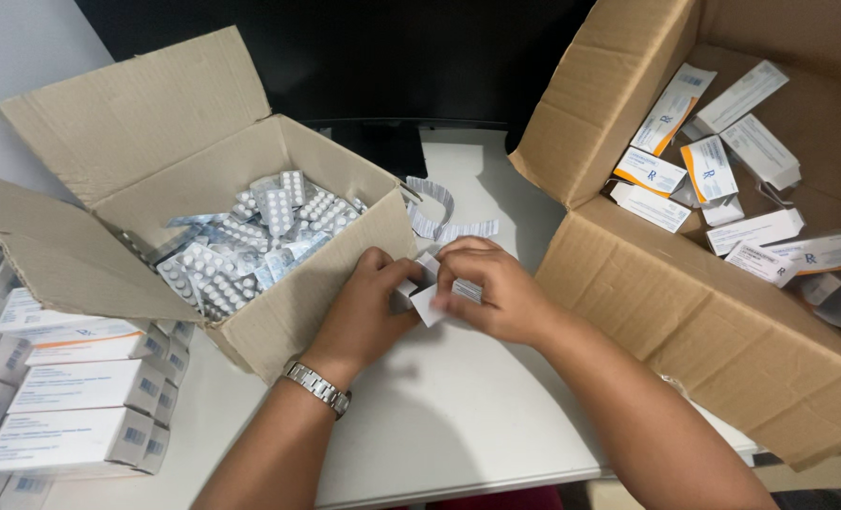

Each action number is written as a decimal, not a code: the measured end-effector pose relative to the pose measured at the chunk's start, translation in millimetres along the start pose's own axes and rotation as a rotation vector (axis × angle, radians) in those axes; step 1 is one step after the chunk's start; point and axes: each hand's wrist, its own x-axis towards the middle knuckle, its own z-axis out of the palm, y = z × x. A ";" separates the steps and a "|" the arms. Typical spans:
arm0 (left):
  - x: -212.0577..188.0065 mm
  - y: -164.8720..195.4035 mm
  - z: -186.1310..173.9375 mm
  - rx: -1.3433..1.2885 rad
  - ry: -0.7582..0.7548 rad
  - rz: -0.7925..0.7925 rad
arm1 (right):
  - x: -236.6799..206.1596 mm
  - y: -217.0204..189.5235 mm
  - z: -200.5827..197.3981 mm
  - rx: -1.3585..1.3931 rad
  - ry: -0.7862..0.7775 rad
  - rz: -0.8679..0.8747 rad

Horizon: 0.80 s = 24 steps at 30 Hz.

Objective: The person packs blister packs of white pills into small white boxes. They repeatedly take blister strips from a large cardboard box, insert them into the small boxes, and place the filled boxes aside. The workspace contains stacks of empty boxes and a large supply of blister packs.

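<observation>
I see a white table [458, 416] with a dark monitor [373, 57] behind it. Two open cardboard boxes: the left box [307, 302] is heaped with blister strips [241, 246], too many to count; the right box [685, 312] holds roughly a dozen flattened medicine cartons [708, 170]. Stacked full cartons [80, 397] sit far left. Two loose foil strips [449, 222] lie between the boxes. My left hand [364, 312] and right hand [491, 288] pinch a small white carton [427, 300] together, just beside the left box.
</observation>
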 end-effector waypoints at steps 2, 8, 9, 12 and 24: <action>0.4 -0.1 0.7 0.027 0.018 0.008 | 2.1 3.0 5.6 -0.006 0.012 0.081; 3.7 -3.1 4.4 0.020 0.089 -0.046 | 3.8 -8.1 17.5 -0.048 0.022 0.192; 3.6 -5.4 5.1 0.026 0.082 -0.059 | 4.6 -9.9 18.8 -0.043 0.007 0.281; 2.2 -14.0 7.8 0.027 0.204 0.217 | 5.6 -10.3 19.8 -0.052 -0.007 0.443; 4.9 -30.0 1.2 -0.530 -0.086 0.088 | 0.4 27.7 23.0 0.045 0.002 0.440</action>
